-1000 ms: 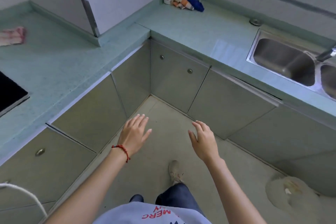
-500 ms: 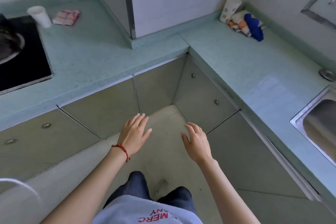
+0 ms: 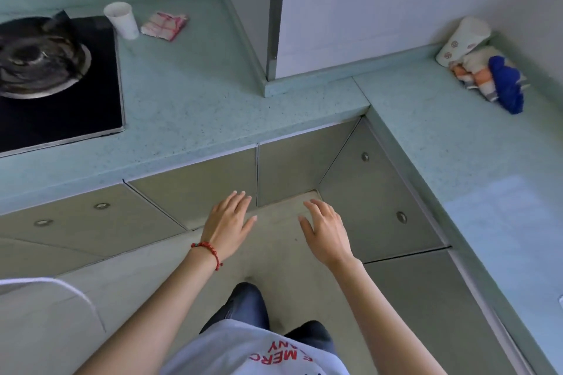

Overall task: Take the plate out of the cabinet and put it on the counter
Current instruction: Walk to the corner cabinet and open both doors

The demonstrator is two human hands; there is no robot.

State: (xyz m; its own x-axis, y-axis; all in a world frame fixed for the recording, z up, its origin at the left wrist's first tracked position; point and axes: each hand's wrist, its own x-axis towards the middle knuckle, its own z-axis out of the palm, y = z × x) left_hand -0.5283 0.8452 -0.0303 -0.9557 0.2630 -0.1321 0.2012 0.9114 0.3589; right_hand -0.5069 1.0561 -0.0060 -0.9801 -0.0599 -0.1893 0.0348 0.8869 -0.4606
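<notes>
Two bare hands hung palm-down over the floor in the inner corner of the L-shaped counter (image 3: 189, 106), each with loose, spread fingers and nothing in its grasp. The left hand (image 3: 227, 222) wore a red bracelet (image 3: 208, 250) at the wrist; the right hand (image 3: 326, 230) was just beside it, apart. Every cabinet door (image 3: 374, 201) below the counter edge was closed, and the plate could not be seen. A white cup (image 3: 122, 20) stood near the counter's back edge beside the black cooktop (image 3: 61, 94); a folded cloth (image 3: 164, 24) lay just beside it.
</notes>
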